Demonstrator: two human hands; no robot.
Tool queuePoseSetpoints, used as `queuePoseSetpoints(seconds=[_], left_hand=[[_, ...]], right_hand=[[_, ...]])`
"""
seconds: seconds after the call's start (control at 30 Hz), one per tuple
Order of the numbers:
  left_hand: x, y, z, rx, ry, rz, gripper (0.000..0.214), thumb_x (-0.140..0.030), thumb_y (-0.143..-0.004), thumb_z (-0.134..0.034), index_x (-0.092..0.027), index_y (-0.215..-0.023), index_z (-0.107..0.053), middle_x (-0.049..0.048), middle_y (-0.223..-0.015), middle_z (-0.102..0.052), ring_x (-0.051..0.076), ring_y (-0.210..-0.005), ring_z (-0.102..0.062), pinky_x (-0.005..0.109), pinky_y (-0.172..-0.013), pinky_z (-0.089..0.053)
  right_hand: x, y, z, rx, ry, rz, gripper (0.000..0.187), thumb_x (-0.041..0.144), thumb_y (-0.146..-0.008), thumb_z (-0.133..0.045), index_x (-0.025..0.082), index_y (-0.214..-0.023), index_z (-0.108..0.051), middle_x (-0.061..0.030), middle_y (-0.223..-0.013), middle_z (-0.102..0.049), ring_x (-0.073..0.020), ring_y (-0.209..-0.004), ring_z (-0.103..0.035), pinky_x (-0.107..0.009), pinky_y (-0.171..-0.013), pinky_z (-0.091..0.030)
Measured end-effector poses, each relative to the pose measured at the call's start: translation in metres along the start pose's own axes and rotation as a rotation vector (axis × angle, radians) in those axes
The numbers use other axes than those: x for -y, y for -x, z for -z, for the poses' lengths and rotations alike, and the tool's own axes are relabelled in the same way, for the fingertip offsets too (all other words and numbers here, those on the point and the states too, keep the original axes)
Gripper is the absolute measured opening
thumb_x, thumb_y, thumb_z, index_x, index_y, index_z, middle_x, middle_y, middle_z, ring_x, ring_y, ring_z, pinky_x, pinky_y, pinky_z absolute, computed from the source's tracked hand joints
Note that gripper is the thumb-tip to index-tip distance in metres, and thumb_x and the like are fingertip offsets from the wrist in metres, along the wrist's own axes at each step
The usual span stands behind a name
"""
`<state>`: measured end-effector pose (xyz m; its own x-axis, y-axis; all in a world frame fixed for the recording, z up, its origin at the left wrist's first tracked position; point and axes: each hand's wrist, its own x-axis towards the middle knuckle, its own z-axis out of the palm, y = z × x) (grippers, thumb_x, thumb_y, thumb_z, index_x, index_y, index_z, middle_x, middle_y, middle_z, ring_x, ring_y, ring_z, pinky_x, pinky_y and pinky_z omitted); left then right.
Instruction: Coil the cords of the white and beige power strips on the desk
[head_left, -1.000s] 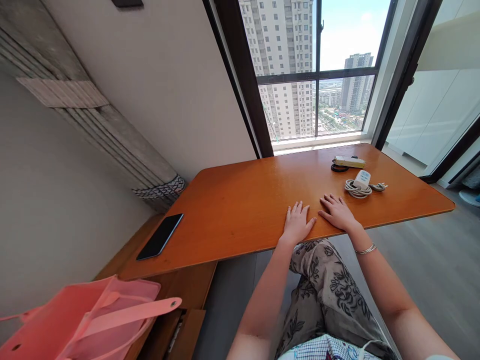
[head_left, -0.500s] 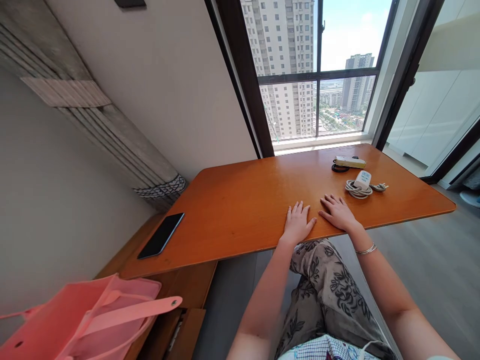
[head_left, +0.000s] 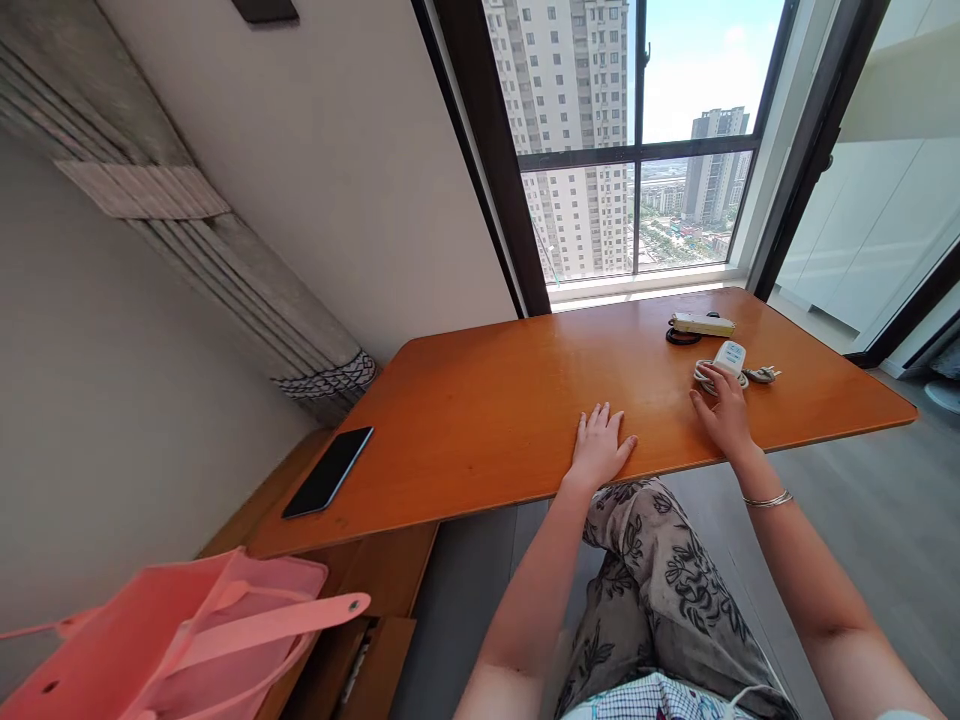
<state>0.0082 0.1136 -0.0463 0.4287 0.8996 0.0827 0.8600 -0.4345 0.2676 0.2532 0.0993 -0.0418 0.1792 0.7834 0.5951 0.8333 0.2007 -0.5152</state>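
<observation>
My left hand (head_left: 600, 447) lies flat on the orange wooden table (head_left: 487, 410) near its front edge, fingers spread, holding nothing. My right hand (head_left: 724, 412) is stretched out to the right, its fingertips touching the coiled white cord of a small white power adapter (head_left: 729, 358). The fingers are apart and do not grip the cord. A plug (head_left: 763, 375) lies at the end of the cord. Behind it sits a cream power strip (head_left: 702, 324) with a black coiled cable.
A black phone (head_left: 328, 470) lies at the table's left corner. A pink tote bag (head_left: 172, 630) sits at the bottom left over a low wooden cabinet. A window and sill run behind the table, a grey curtain hangs on the left.
My right hand has slid right and forward from beside the left hand to the white adapter's coiled cord. The left hand has stayed put.
</observation>
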Motion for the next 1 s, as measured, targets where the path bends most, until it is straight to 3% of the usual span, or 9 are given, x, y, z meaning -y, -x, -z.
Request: queuePoseSetpoints(seconds=[0.07, 0.17, 0.3, 0.4, 0.5, 0.6, 0.77, 1.0], left_hand=[[0.0, 0.0, 0.001, 0.002, 0.0, 0.0, 0.06, -0.05, -0.097, -0.043, -0.016, -0.146, -0.047, 0.0146, -0.162, -0.034, 0.028, -0.152, -0.025, 0.049, -0.125, -0.016], [0.0, 0.0, 0.0, -0.002, -0.005, -0.004, 0.06, -0.05, -0.097, -0.043, -0.016, -0.146, -0.047, 0.0149, -0.161, -0.034, 0.028, -0.152, -0.026, 0.049, -0.125, -0.016], [0.0, 0.0, -0.002, -0.012, -0.013, -0.003, 0.059, -0.051, -0.097, -0.043, -0.017, -0.146, -0.047, 0.0147, -0.161, -0.035, 0.028, -0.151, -0.027, 0.05, -0.125, -0.017], [0.0, 0.0, -0.001, -0.002, -0.007, -0.001, 0.059, -0.05, -0.097, -0.044, -0.016, -0.146, -0.047, 0.015, -0.161, -0.034, 0.027, -0.152, -0.026, 0.049, -0.125, -0.016], [-0.001, 0.001, 0.0, 0.008, 0.005, 0.001, 0.06, -0.049, -0.097, -0.044, -0.015, -0.147, -0.046, 0.0159, -0.162, -0.033, 0.028, -0.152, -0.025, 0.05, -0.125, -0.015], [0.0, 0.0, 0.0, 0.003, 0.011, 0.003, 0.06, -0.049, -0.097, -0.044, -0.016, -0.146, -0.047, 0.0157, -0.162, -0.033, 0.028, -0.152, -0.025, 0.05, -0.125, -0.015], [0.001, -0.001, -0.002, -0.008, 0.011, -0.004, 0.06, -0.048, -0.096, -0.045, -0.015, -0.146, -0.048, 0.0167, -0.161, -0.034, 0.029, -0.152, -0.026, 0.051, -0.125, -0.016], [0.001, -0.002, -0.006, -0.043, 0.029, -0.014, 0.058, -0.046, -0.095, -0.047, -0.015, -0.144, -0.05, 0.0181, -0.159, -0.037, 0.031, -0.151, -0.028, 0.052, -0.124, -0.017]], right_hand=[[-0.014, -0.007, 0.01, -0.081, 0.073, -0.081, 0.062, 0.05, -0.094, -0.041, 0.014, -0.145, -0.043, -0.0201, -0.142, -0.051, -0.0339, -0.135, -0.043, -0.051, -0.114, -0.032], [-0.038, -0.019, 0.021, -0.069, 0.214, -0.185, 0.086, 0.064, -0.088, -0.048, 0.013, -0.154, -0.026, -0.0238, -0.148, -0.042, -0.0388, -0.139, -0.037, -0.058, -0.113, -0.028], [-0.064, -0.033, 0.032, 0.063, 0.375, -0.211, 0.126, 0.08, -0.07, -0.06, 0.011, -0.159, -0.002, -0.0296, -0.161, -0.016, -0.0447, -0.148, -0.02, -0.065, -0.114, -0.019], [-0.075, -0.042, 0.037, 0.229, 0.441, -0.211, 0.138, 0.08, -0.061, -0.068, 0.011, -0.159, 0.001, -0.0309, -0.161, -0.015, -0.0464, -0.147, -0.022, -0.066, -0.113, -0.021], [-0.078, -0.051, 0.038, 0.379, 0.469, -0.226, 0.133, 0.076, -0.061, -0.071, 0.013, -0.159, -0.006, -0.0282, -0.152, -0.039, -0.044, -0.139, -0.039, -0.06, -0.109, -0.032], [-0.079, -0.059, 0.037, 0.48, 0.52, -0.224, 0.121, 0.079, -0.065, -0.065, 0.015, -0.157, -0.02, -0.0247, -0.138, -0.055, -0.0422, -0.128, -0.051, -0.057, -0.105, -0.034], [-0.081, -0.064, 0.032, 0.483, 0.599, -0.17, 0.109, 0.084, -0.068, -0.056, 0.017, -0.151, -0.032, -0.0237, -0.127, -0.061, -0.0418, -0.117, -0.057, -0.058, -0.099, -0.033], [-0.063, -0.061, 0.03, 0.492, 0.624, -0.184, 0.105, 0.081, -0.067, -0.061, 0.014, -0.145, -0.039, -0.0242, -0.125, -0.061, -0.0409, -0.114, -0.059, -0.053, -0.095, -0.038]])
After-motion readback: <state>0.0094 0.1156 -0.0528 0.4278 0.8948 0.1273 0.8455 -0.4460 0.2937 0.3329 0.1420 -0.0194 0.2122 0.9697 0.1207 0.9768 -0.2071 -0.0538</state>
